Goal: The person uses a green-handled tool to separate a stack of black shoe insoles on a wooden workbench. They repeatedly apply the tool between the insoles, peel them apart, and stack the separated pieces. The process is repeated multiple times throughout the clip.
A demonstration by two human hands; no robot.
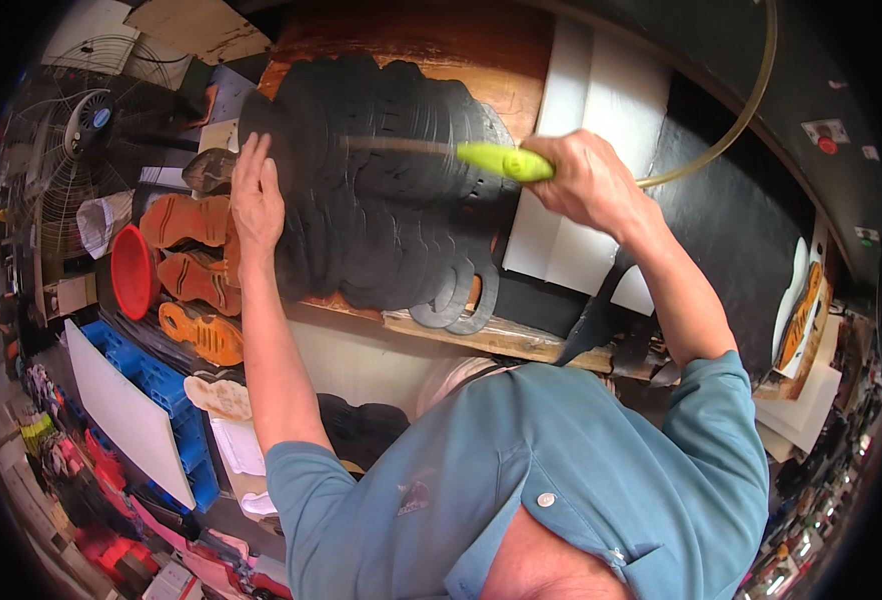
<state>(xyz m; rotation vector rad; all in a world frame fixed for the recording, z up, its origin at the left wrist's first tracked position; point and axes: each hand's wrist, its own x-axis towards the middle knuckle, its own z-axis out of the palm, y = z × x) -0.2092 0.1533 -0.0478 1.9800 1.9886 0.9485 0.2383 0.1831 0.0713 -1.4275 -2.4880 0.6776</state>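
My right hand [591,180] grips a bright green air blow gun [501,160], its thin nozzle directed left over the black sheets. A translucent yellowish hose [731,145] runs from behind that hand up to the top edge. Below the nozzle lie many overlapping black sole-shaped sheets [391,210], spread in rows on a brown wooden board [506,45]. At the left edge of the rows is my left hand [258,205], upright with fingers stretched out and nothing held. It is close to the outermost black pieces; whether it touches them I cannot tell.
Grey ring-shaped pieces [476,300] lie at the board's near edge. White sheets [571,235] are right of the black pieces. Orange sole-shaped pieces [186,220], a red bowl [133,272], a blue crate [196,450] and a fan [89,120] are at left. A red button [827,146] is at far right.
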